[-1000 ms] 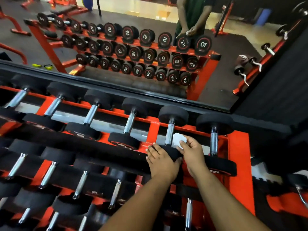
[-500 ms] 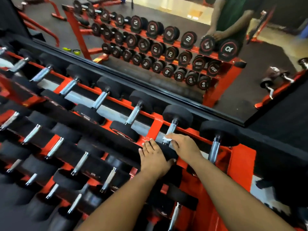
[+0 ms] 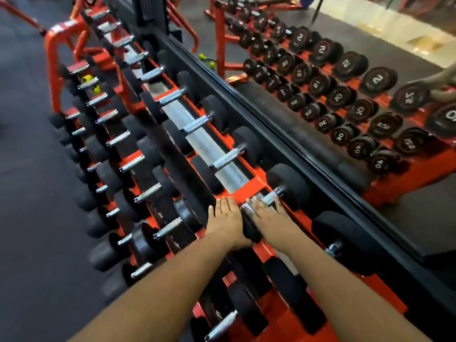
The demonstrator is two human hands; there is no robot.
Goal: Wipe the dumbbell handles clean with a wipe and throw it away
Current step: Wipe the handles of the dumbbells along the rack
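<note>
dumbbell handle (image 3: 270,199) under right hand (image 3: 267,215): bright chromed metal, knurled look, glossy. dumbbell heads (image 3: 287,186): matt black rubber, slightly grainy. rack (image 3: 249,187): painted metal, orange-red, semi-gloss, with a bare brushed-steel strip (image 3: 209,144) between rails. floor (image 3: 29,193): dark matt rubber matting. mirror (image 3: 345,119): smooth glass, black frame. wipe (image 3: 248,206): a pale sliver, material unclear.

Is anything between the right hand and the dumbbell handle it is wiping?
Only the wipe, a white bit showing under the right hand, which lies on the handle. Nothing else visible blocks it.
</note>
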